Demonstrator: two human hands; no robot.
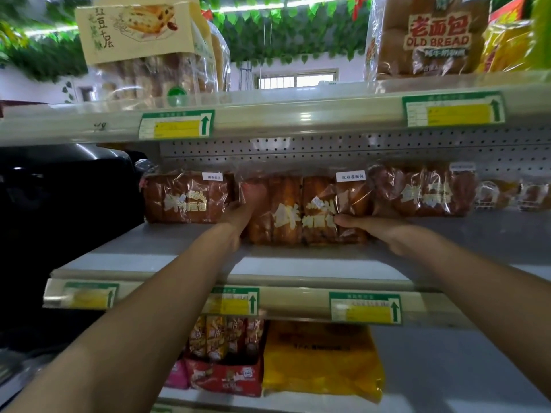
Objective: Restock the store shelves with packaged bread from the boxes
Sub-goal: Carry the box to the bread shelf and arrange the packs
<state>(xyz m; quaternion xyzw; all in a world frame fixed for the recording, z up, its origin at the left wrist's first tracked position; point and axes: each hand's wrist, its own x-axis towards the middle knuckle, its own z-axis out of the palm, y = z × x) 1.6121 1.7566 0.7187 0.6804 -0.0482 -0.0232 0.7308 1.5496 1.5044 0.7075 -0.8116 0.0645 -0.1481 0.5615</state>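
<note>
A clear-wrapped brown bread loaf (pixel 301 210) with white lettering stands on the middle shelf (pixel 179 248), between two like loaves, one at the left (pixel 185 196) and one at the right (pixel 423 190). My left hand (pixel 238 216) grips the middle loaf's left end, fingers going behind the wrapper. At the loaf's lower right end, my right hand (pixel 375 229) holds the package, fingers curled against its front. Both forearms reach in over the shelf's front rail.
The top shelf (pixel 298 114) carries a boxed sliced loaf (pixel 149 49) and an "OLD BREAD" pack (pixel 432 37). Small wrapped buns (pixel 512 193) lie far right. Below sit snack packs (pixel 226 362) and a yellow bag (pixel 322 362). A dark object (pixel 65 189) blocks the left.
</note>
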